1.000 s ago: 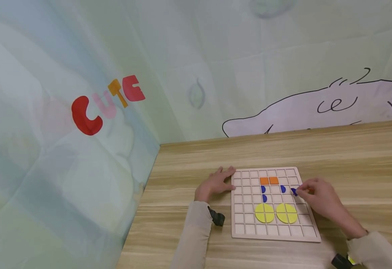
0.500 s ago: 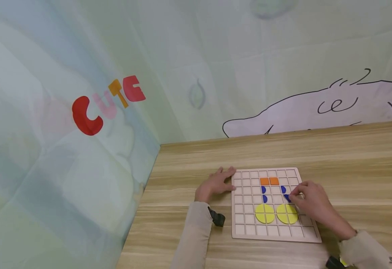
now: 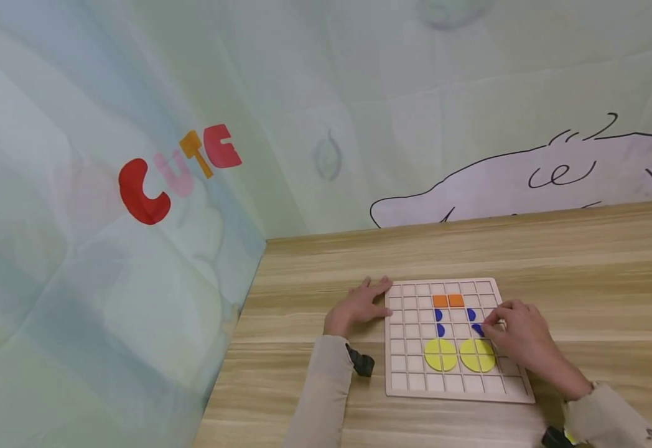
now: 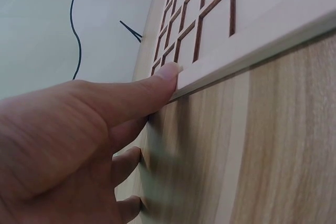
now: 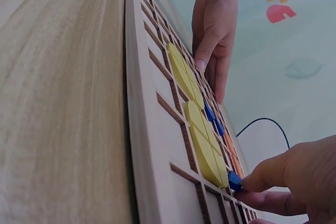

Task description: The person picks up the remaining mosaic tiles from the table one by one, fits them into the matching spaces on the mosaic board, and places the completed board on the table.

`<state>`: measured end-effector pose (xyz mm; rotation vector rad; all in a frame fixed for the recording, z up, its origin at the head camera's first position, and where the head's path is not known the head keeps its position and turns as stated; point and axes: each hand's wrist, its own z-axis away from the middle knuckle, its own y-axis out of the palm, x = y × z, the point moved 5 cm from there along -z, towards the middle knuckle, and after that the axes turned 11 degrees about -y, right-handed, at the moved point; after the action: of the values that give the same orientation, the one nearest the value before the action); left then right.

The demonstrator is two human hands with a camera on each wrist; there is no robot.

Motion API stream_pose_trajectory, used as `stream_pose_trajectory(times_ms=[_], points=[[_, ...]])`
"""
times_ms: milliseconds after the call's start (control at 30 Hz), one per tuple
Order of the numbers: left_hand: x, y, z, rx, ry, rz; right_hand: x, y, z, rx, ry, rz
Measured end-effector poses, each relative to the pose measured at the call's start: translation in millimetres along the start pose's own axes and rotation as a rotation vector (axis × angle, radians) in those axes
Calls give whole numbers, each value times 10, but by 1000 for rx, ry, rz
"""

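Note:
A pale wooden grid board lies flat on the table. At its left edge is my left hand, fingers fairly straight and spread; in the left wrist view the thumb touches the board's rim. Over the board's right side, my right hand pinches a blue half-circle piece between thumb and fingertips. That blue piece sits tilted at a cell just above the right yellow circle, partly hidden by the fingers. Another blue half-circle fills the cell above it.
Two more blue half-circles sit in the board's middle, beneath two orange squares. A second yellow circle, made of quarter pieces, lies to the left. A printed cloth wall borders the table behind and at left.
My right hand has moved left and slightly down with the blue half-circle, from the board's right side to the cell above the yellow circle. The left hand stays in place.

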<state>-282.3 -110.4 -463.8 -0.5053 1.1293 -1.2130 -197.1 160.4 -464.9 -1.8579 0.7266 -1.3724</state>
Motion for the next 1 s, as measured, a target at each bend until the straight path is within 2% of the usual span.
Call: stream_pose_trajectory(times_ms=[500, 1000], points=[[1, 7, -1, -6, -2, -11, 32, -18, 26, -4, -58, 32], [2, 8, -7, -3, -1, -11, 61, 7, 12, 17, -78, 49]])
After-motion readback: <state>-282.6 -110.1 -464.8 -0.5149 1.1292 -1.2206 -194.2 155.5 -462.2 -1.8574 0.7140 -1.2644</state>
